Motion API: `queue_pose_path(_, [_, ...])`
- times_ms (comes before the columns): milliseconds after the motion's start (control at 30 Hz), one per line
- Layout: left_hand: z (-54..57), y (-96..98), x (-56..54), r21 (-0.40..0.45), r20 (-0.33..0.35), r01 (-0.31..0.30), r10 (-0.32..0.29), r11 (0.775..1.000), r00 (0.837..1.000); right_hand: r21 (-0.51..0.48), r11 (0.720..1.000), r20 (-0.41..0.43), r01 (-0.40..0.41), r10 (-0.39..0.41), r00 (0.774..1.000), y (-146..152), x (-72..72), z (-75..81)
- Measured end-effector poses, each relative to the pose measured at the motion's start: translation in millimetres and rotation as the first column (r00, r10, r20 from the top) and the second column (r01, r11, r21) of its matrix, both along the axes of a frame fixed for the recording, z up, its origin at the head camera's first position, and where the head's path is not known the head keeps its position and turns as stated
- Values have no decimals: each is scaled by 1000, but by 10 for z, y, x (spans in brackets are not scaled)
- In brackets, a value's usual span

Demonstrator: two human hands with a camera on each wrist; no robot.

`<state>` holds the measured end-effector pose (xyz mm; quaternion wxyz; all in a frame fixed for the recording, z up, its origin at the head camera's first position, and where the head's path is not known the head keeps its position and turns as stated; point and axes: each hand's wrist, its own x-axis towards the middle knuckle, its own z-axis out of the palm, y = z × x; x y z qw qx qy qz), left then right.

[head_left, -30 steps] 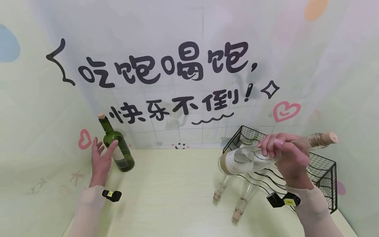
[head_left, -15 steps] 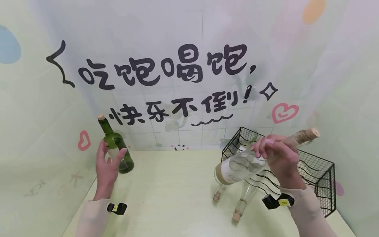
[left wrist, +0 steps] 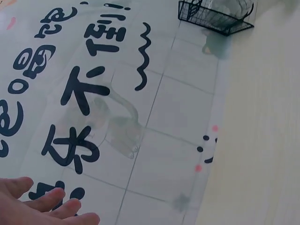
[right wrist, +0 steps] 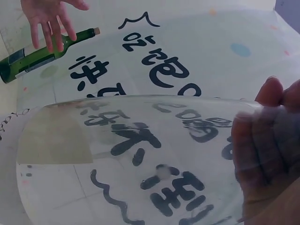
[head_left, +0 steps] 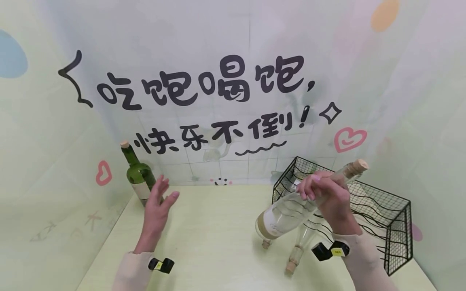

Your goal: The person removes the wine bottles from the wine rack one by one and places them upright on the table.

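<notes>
From where I stand, the clear bottle (head_left: 291, 210) is in the right hand (head_left: 329, 200), its fingers wrapped round the glass just below the neck. It slants across the scene, corked end to the far right, base to the near left, so most of its body lies left of that grip, towards the left hand (head_left: 156, 212) but well apart from it. That hand has its fingers loosely extended and holds nothing; it overlaps the upright green bottle (head_left: 140, 173) at far left, and I can't tell whether they touch. At right, on the surface (head_left: 211, 242), is a black wire rack (head_left: 398, 242), with two corked necks sticking out on its near side.

The wall lettering (head_left: 233, 76) reads "吃饱喝饱,快乐不倒!" The clear bottle's white label (head_left: 274, 221) has a tan band; its script is too small to read.
</notes>
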<state>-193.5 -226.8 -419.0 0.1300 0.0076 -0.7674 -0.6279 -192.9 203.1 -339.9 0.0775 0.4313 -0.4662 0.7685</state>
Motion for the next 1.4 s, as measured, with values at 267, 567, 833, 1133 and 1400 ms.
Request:
queue_pose_path(267, [-52, 363, 51, 28, -48, 158, -156, 987, 987, 51, 998, 45, -30, 28, 999, -133, 13, -62])
queue_pose_path(567, [-63, 667, 92, 43, -112, 316, -310, 948, 944, 101, 995, 56, -28, 22, 998, -281, 17, -106])
queue_pose_path(833, [-90, 910, 85, 65, -206, 481, -460, 874, 864, 149, 986, 70, -76, 66, 995, -416, 20, -156])
queue_pose_path(1133, [-57, 1176, 102, 52, -251, 635, -606, 770, 755, 156, 974, 95, -164, 150, 984, -534, 47, -168])
queue_pose_path(1400, [-47, 1418, 199, 5, -123, 730, -724, 683, 679, 184, 966, 61, -181, 173, 983, -654, 55, -153])
